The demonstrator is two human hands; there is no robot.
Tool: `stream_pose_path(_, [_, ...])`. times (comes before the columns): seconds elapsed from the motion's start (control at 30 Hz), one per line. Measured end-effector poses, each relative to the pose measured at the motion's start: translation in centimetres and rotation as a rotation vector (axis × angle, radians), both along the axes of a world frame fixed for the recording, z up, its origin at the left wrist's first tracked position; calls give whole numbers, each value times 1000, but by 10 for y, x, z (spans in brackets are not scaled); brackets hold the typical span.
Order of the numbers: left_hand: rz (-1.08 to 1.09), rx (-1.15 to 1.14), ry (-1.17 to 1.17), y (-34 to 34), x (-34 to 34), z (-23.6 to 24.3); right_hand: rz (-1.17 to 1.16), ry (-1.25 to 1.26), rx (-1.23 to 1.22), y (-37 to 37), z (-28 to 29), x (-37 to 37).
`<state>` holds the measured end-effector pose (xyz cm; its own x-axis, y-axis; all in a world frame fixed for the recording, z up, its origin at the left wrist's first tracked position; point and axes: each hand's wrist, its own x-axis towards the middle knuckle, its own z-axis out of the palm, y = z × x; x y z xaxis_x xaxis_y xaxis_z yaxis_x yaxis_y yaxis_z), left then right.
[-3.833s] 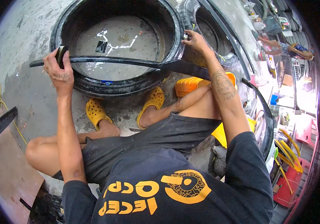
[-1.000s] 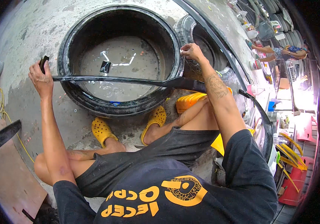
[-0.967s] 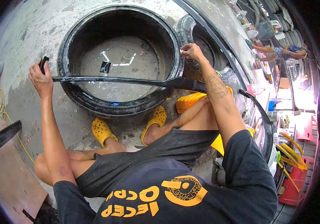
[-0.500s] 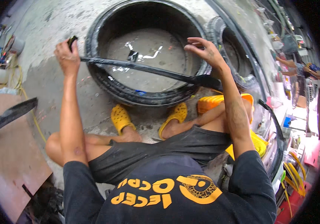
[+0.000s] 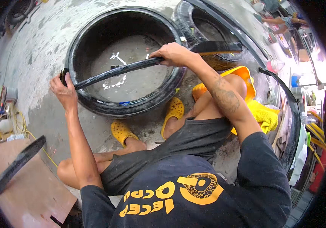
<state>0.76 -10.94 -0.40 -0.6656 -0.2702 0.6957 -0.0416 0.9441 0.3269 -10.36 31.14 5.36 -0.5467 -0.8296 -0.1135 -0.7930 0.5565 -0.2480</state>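
Note:
A long, glossy black curved strip [image 5: 121, 70] slants across a large round black tub [image 5: 72, 57], whose wall looks like a tyre, with shallow water in it. Gripping this strip past its middle is my right hand [image 5: 174, 55], fingers closed over it from above. Beyond that hand the strip's broad end [image 5: 216, 47] reaches out to the right. My left hand [image 5: 65, 94] is closed on a small dark block [image 5: 64, 76], beside the strip's left end at the tub's rim. Whether the left fingers also touch the strip is not plain.
A tyre [image 5: 184, 22] lies behind the tub on the right. A wooden board [image 5: 34, 178] with another black strip [image 5: 18, 165] is at the left. Near my right knee are an orange-yellow container [image 5: 249, 81] and a yellow cloth [image 5: 263, 116]. Another person [image 5: 284, 24] is far off, upper right.
My right hand, earlier raised with its fingers apart, has come down and closed on the black strip. The strip's right end has swung up and away. My left hand still holds the block.

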Motion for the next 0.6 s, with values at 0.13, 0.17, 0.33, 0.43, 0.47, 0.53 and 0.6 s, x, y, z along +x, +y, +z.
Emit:
stream_pose_path(0.13, [-68, 21, -14, 34, 6, -1, 18, -21, -20, 31, -22, -17])
stream_pose_path(0.17, [-95, 10, -38, 31, 7, -8, 19, -42, 8, 31, -29, -14])
stream_pose_path(0.33, [-16, -42, -6, 47, 0, -17, -149, -131, 61, 8, -19, 3])
stream_pose_path(0.43, [-4, -23, -15, 51, 1, -14, -94, -57, -39, -27, -24, 14])
stream_pose_path(0.47, [5, 17, -26, 53, 1, -13, -72, -77, -47, -41, -33, 12])
stream_pose_path(0.53, [7, 3, -40, 50, 1, -10, -83, -197, 34, -68, -37, 6])
stream_pose_path(0.6, [10, 11, -55, 48, 1, -9, -51, -159, -10, -70, -46, 1])
